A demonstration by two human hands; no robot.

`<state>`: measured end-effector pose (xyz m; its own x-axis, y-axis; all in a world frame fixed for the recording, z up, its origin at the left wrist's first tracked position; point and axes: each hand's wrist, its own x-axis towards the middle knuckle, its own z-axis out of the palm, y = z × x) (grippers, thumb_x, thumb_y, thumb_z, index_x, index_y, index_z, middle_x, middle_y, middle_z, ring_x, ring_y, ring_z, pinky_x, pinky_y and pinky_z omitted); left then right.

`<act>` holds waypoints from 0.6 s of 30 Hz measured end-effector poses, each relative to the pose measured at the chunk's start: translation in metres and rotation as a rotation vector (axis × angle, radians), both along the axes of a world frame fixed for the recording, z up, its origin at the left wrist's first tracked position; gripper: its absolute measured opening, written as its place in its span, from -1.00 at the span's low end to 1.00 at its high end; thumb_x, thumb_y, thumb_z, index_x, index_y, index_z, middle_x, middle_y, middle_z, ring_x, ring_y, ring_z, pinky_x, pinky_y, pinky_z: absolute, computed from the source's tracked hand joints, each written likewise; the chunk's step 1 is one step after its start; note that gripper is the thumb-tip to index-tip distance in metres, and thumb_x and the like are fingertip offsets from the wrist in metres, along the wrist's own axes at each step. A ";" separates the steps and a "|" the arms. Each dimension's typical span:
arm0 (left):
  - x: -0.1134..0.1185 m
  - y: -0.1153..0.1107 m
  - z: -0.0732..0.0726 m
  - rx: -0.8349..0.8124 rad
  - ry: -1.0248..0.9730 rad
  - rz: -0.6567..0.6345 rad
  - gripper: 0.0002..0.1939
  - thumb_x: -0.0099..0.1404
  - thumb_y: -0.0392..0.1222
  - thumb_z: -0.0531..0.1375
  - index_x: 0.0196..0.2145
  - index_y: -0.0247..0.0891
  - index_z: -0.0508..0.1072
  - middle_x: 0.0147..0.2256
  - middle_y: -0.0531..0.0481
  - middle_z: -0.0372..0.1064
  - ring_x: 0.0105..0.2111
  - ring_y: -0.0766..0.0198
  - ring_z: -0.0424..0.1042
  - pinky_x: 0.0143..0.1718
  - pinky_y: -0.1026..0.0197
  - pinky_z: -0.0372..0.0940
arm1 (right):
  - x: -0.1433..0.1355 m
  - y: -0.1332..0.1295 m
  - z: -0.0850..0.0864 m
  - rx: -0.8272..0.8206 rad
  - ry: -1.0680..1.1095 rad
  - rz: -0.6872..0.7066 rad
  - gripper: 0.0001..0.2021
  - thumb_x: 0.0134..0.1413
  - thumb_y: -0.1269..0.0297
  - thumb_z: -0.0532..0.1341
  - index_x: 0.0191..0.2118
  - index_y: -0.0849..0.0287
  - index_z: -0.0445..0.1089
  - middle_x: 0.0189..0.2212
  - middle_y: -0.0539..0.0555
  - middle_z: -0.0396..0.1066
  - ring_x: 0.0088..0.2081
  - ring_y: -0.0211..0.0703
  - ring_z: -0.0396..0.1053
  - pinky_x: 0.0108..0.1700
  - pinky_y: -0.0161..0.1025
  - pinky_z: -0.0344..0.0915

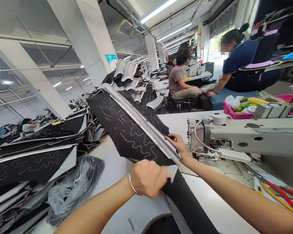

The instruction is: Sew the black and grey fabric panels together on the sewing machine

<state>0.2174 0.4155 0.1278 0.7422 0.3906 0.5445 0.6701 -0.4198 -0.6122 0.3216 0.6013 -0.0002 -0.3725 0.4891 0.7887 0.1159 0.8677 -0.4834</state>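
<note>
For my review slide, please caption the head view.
Beside a sewing machine, the left grip and right grip hold a wavy-lined black panel with a pale strip.

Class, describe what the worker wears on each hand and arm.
The left hand is ungloved, with a thin, pale bracelet around its wrist. The right hand is ungloved too, and no band shows at its wrist. No sleeve shows on either forearm.

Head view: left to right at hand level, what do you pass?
Stacked black panels → crumpled clear plastic → left hand → right hand → sewing machine.
</note>
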 end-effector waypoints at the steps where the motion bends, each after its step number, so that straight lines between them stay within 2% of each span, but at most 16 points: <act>1: -0.019 -0.005 -0.025 -0.045 -0.046 0.127 -0.79 0.23 -0.20 -0.01 -0.35 -0.38 0.35 -0.69 0.10 0.15 -0.67 0.34 0.16 -0.67 0.20 -0.04 | 0.002 0.003 -0.007 0.059 -0.087 0.023 -0.63 0.20 0.17 -0.13 -0.03 0.13 0.28 -0.11 0.19 0.22 -0.07 0.01 0.20 -0.09 0.01 0.23; 3: -0.057 -0.016 -0.078 -0.155 -0.089 0.386 -0.67 0.29 -0.18 -0.09 -0.10 -0.42 0.26 -0.63 0.07 0.25 -0.62 0.34 0.25 -0.62 0.23 0.07 | 0.004 -0.007 -0.025 0.219 -0.285 0.113 -0.63 0.22 0.29 -0.17 0.01 0.14 0.24 -0.02 0.22 0.15 -0.01 -0.01 0.14 -0.06 -0.02 0.20; 5: -0.090 -0.030 -0.126 -0.346 -0.106 0.594 -0.65 0.31 -0.19 -0.14 -0.02 -0.34 0.21 -0.62 0.09 0.29 -0.62 0.38 0.29 -0.60 0.29 0.11 | 0.013 -0.025 -0.042 0.395 -0.439 0.250 -0.61 0.22 0.39 -0.22 0.06 0.17 0.19 0.03 0.24 0.10 0.05 -0.04 0.09 -0.06 -0.08 0.20; 7: -0.114 -0.046 -0.158 -0.495 -0.117 0.695 -0.66 0.33 -0.21 -0.18 -0.06 -0.27 0.27 -0.61 0.10 0.33 -0.62 0.38 0.33 -0.62 0.32 0.12 | 0.031 -0.040 -0.055 0.537 -0.562 0.392 -0.62 0.21 0.42 -0.20 0.07 0.21 0.16 0.02 0.26 0.12 0.05 -0.06 0.09 -0.06 -0.13 0.20; 8: -0.121 -0.052 -0.166 -0.543 -0.142 0.726 -0.65 0.32 -0.22 -0.18 -0.05 -0.27 0.26 -0.60 0.10 0.35 -0.59 0.39 0.35 -0.61 0.34 0.14 | 0.042 -0.044 -0.058 0.580 -0.624 0.439 -0.63 0.21 0.43 -0.18 0.06 0.23 0.16 -0.01 0.27 0.16 0.02 -0.07 0.12 -0.08 -0.15 0.21; 10: -0.126 -0.060 -0.165 -0.595 -0.173 0.727 -0.67 0.31 -0.22 -0.15 -0.05 -0.27 0.27 -0.56 0.08 0.35 -0.56 0.37 0.36 -0.56 0.34 0.19 | 0.062 -0.042 -0.062 0.613 -0.726 0.457 -0.65 0.19 0.45 -0.16 0.02 0.29 0.20 -0.10 0.27 0.24 -0.07 -0.09 0.20 -0.13 -0.17 0.23; 12: -0.118 -0.056 -0.146 -0.573 -0.200 0.693 -0.70 0.29 -0.24 -0.12 -0.26 -0.26 0.39 -0.54 0.05 0.31 -0.53 0.34 0.32 -0.49 0.28 0.22 | 0.073 -0.029 -0.064 0.636 -0.779 0.406 -0.65 0.18 0.48 -0.15 0.01 0.34 0.21 -0.11 0.29 0.25 -0.07 -0.08 0.21 -0.13 -0.17 0.23; 14: -0.097 -0.039 -0.121 -0.527 -0.271 0.633 -0.68 0.26 -0.27 -0.10 -0.52 -0.27 0.36 -0.51 0.00 0.25 -0.49 0.32 0.28 -0.43 0.23 0.24 | 0.072 -0.009 -0.069 0.678 -0.788 0.369 -0.64 0.17 0.48 -0.15 0.02 0.37 0.19 -0.03 0.33 0.19 0.00 -0.05 0.16 -0.07 -0.15 0.20; 16: -0.068 -0.013 -0.104 -0.531 -0.332 0.533 -0.77 0.21 -0.27 -0.05 -0.50 -0.28 0.36 -0.41 -0.05 0.26 -0.38 0.28 0.27 -0.35 0.20 0.26 | 0.058 0.011 -0.076 0.718 -0.778 0.358 -0.64 0.17 0.46 -0.14 0.04 0.37 0.17 0.02 0.35 0.13 0.07 -0.03 0.09 0.01 -0.11 0.14; 18: -0.038 0.017 -0.101 -0.590 -0.305 0.467 -0.83 0.16 -0.25 0.03 -0.34 -0.31 0.37 -0.29 -0.11 0.28 -0.25 0.20 0.27 -0.22 0.15 0.27 | 0.037 0.026 -0.083 0.746 -0.758 0.339 -0.65 0.17 0.44 -0.10 0.04 0.35 0.17 0.04 0.34 0.12 0.10 -0.03 0.04 0.07 -0.07 0.08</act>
<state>0.1794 0.4325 0.0265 0.2840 0.9094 0.3039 0.9575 -0.2525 -0.1394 0.3589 0.6275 -0.0829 -0.9062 -0.2307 0.3545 -0.1382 0.9537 0.2672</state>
